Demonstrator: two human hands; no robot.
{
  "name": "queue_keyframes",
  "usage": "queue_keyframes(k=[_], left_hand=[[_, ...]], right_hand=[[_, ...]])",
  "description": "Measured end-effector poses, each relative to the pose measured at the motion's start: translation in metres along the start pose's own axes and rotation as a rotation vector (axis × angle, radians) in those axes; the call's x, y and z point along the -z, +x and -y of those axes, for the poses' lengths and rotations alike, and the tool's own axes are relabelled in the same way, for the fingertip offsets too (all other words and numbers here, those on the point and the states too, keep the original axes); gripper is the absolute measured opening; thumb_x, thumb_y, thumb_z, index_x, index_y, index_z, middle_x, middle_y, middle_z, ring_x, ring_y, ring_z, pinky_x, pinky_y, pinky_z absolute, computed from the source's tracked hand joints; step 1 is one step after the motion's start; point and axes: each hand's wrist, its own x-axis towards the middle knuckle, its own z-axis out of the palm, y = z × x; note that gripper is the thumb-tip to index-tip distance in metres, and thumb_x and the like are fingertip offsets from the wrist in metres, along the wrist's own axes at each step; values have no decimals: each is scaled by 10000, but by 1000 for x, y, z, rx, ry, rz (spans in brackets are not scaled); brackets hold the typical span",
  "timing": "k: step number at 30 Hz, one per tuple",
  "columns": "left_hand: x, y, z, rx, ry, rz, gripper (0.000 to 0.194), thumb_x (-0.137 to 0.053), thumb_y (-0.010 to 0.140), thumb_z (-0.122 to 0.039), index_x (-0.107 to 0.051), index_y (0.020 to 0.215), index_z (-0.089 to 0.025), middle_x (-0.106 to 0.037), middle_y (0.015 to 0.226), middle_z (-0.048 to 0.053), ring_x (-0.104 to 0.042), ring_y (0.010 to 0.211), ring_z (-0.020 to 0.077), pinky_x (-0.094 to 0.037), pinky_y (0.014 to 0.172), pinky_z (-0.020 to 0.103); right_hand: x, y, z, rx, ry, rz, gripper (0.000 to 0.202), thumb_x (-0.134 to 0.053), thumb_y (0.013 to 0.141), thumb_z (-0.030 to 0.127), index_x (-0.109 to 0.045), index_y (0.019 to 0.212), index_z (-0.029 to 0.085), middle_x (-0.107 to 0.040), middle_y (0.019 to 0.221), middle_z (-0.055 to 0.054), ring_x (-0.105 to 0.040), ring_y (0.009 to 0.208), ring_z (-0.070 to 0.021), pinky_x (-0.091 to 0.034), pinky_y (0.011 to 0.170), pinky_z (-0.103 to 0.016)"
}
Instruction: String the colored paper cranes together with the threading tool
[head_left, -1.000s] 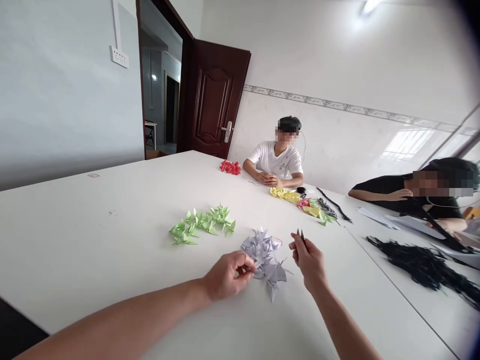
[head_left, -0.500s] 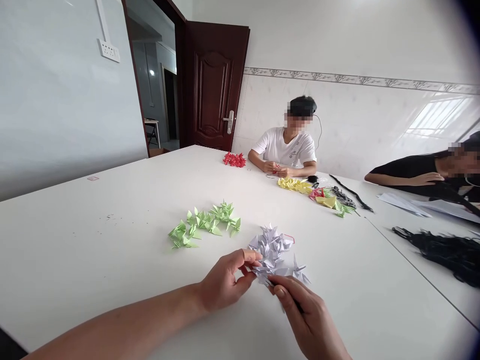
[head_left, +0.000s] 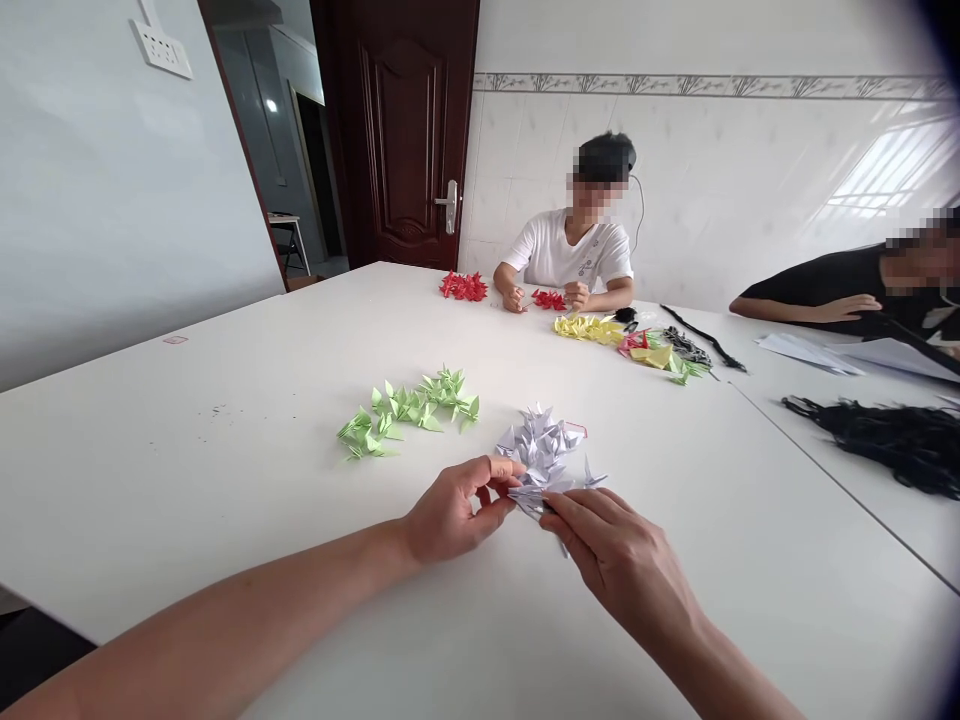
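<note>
A small cluster of white origami cranes lies on the white table in front of me. My left hand pinches the left end of a folded white paper crane at the near side of that cluster. On the crane's right end, the fingers of my right hand are closed, palm down. A small dark bit shows at the right fingertips, too little of it to name. One more white crane sits just beyond my right hand, partly hidden by it.
Green origami cranes lie in a curved row left of the white ones. Farther off are red cranes, yellow cranes and a black stringy bundle. A person in white and another in black sit across.
My view has tilted down slightly. My right hand has turned more palm-down over the crane, while my left keeps its pinch. The person in white has moved their hands apart, with red cranes between them.
</note>
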Motion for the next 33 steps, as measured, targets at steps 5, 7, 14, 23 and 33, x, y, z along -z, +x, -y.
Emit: queue_keyframes(k=[5, 7, 14, 23, 33], left_hand=[[-1, -1, 1, -6, 0, 17, 292, -523, 782, -157, -547, 1072, -137, -655, 979, 86, -606, 811, 146, -501, 696, 270], [-2, -1, 1, 0, 1, 29, 285, -520, 781, -155, -555, 1064, -141, -656, 986, 79, -606, 796, 139, -505, 692, 265], [-3, -2, 1, 22, 3, 64, 273, -517, 794, -173, -566, 1062, -151, -659, 962, 61, -598, 785, 132, -503, 689, 252], [-2, -1, -4, 26, 3, 97, 245, -498, 802, -166, -586, 1030, -163, -645, 909, 44, -583, 773, 126, -501, 693, 247], [-1, -1, -4, 39, 14, 107, 265, -498, 796, -151, -595, 1042, -164, -634, 909, 42, -579, 773, 123, -497, 701, 245]], right_hand=[[-1, -1, 2, -1, -32, 9, 276, -409, 925, 255, -668, 925, 159, -650, 755, -68, -559, 663, -147, -415, 517, -223], [-2, -1, 2, -13, -32, 15, 283, -404, 928, 266, -672, 905, 174, -648, 747, -64, -555, 659, -143, -408, 522, -222], [-3, -2, 3, -8, -28, 40, 272, -413, 928, 269, -672, 900, 188, -629, 703, -41, -515, 604, -129, -344, 478, -211], [-3, -3, 2, 6, -45, 59, 278, -402, 933, 269, -671, 907, 202, -614, 681, -34, -504, 594, -124, -325, 460, -213], [-3, -2, 2, 14, -38, 51, 252, -421, 923, 242, -668, 914, 194, -611, 669, -34, -500, 588, -128, -321, 474, -213]])
